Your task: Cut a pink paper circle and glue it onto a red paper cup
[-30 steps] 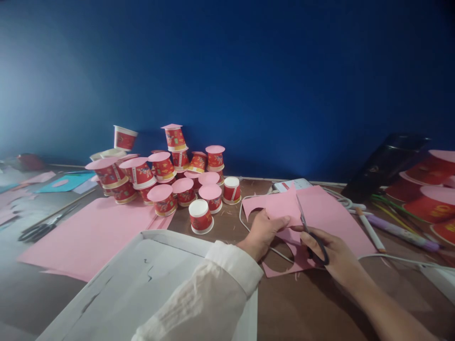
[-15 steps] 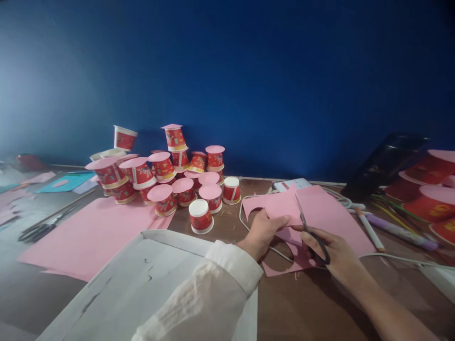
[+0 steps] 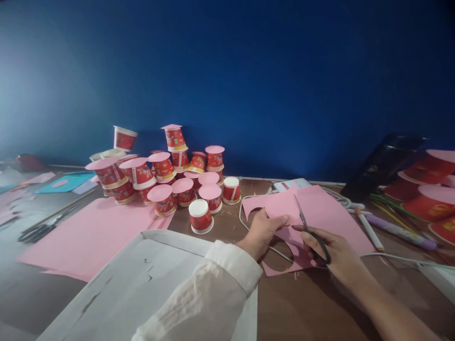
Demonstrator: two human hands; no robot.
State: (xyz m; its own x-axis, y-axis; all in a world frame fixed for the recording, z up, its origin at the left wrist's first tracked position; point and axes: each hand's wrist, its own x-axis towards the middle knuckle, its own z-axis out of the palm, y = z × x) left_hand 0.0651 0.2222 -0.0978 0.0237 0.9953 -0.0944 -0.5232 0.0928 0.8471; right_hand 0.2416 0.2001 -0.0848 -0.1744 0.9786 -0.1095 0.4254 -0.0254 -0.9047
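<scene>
My left hand (image 3: 262,233) pinches a piece of pink paper (image 3: 282,207) between thumb and fingers. Black-handled scissors (image 3: 322,244) are gripped in my right hand (image 3: 337,253), their blades at the right edge of that piece. Beneath both hands lies a pink sheet (image 3: 275,269) with rounded cut-outs. Behind it is a larger pink sheet (image 3: 334,213). Left of my hands stand several red paper cups (image 3: 201,222), upside down and partly stacked, many topped with pink paper discs (image 3: 209,190).
A white box lid (image 3: 142,284) lies under my left sleeve. Pink sheets (image 3: 88,232) and another pair of scissors (image 3: 42,229) are farther left. On the right are a white marker (image 3: 369,229), a cable (image 3: 401,258), a dark bottle (image 3: 384,163) and more red cups (image 3: 430,206). A blue wall (image 3: 227,85) rises behind.
Almost nothing differs. The scissor blades look slightly more closed against the pink piece, and both hands stay in place.
</scene>
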